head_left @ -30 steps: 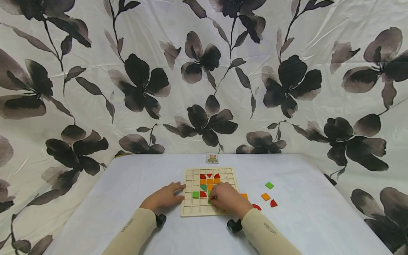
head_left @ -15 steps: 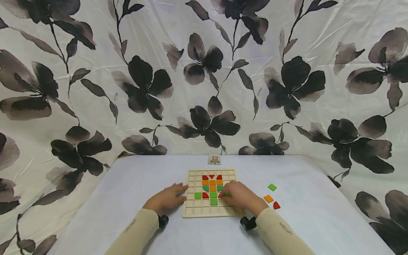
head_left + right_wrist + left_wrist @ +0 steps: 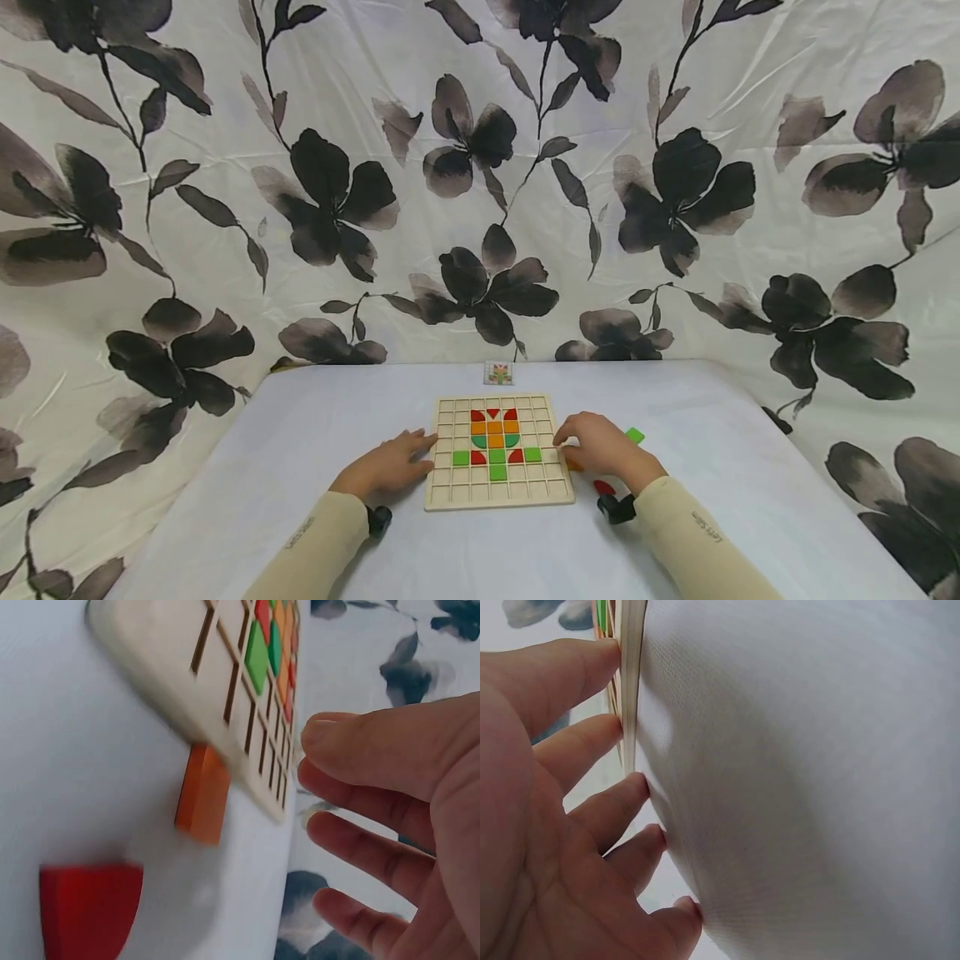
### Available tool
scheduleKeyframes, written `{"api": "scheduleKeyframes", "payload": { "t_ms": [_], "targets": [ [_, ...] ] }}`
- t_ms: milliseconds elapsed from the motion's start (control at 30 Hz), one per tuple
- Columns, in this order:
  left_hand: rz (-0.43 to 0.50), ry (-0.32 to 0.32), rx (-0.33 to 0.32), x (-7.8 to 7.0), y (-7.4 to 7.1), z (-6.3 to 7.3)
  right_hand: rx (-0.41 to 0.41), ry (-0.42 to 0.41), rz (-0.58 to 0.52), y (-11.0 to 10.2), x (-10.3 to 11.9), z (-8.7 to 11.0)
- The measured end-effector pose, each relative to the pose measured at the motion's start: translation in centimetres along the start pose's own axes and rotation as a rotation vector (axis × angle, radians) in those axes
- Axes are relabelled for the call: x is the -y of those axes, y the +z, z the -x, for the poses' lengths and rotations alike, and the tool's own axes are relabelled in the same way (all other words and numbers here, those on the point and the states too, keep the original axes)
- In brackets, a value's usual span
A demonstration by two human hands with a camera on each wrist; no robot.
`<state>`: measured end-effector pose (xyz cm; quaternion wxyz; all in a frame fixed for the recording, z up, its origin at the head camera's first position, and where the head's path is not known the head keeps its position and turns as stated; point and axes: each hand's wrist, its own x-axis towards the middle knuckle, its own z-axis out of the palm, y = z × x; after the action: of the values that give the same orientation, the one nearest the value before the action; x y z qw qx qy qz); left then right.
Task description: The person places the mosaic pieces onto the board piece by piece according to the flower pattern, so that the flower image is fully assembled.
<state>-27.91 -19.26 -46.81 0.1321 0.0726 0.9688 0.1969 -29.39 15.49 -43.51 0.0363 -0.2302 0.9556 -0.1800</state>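
A wooden grid board [image 3: 450,492] lies on the white table, with red, orange and green tiles set in its middle cells. Fingertips of my left hand [image 3: 384,467] touch the board's left edge, its fingers spread in the left wrist view. Just past the right edge hovers my right hand [image 3: 606,448], fingers loosely bent and nothing between them. Below it, an orange tile [image 3: 202,795] rests against the board's edge, with a red curved tile [image 3: 90,911] nearby. At the right of the lower tile row sits a green square tile [image 3: 532,454].
Behind the board lies a small pattern card [image 3: 498,372]. A loose green tile [image 3: 635,435] shows beyond my right hand, which hides other loose pieces. A floral cloth [image 3: 480,208] hangs at the table's far edge.
My right hand has let go of a green square tile in the lower row and moved right, off the board. My left hand has stayed at the left edge.
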Motion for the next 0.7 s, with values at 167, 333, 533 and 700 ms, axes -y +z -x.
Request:
{"api": "scheduleKeyframes", "payload": {
  "t_ms": [167, 333, 533, 700],
  "targets": [
    [0.004, 0.003, 0.0, 0.3, 0.1, -0.2, 0.039, 0.065, 0.021, 0.1, -0.8, 0.3],
    [0.021, -0.009, -0.005, 0.1, 0.2, -0.1, 0.077, 0.094, 0.039, 0.4, -1.4, 0.5],
    [0.026, -0.01, -0.017, -0.2, 0.1, 0.3, 0.088, 0.11, 0.045, 0.9, -1.6, 0.7],
    [0.021, -0.004, -0.024, -0.1, 0.0, 0.2, 0.071, 0.104, 0.04, 1.0, -1.8, 0.6]
  ]
}}
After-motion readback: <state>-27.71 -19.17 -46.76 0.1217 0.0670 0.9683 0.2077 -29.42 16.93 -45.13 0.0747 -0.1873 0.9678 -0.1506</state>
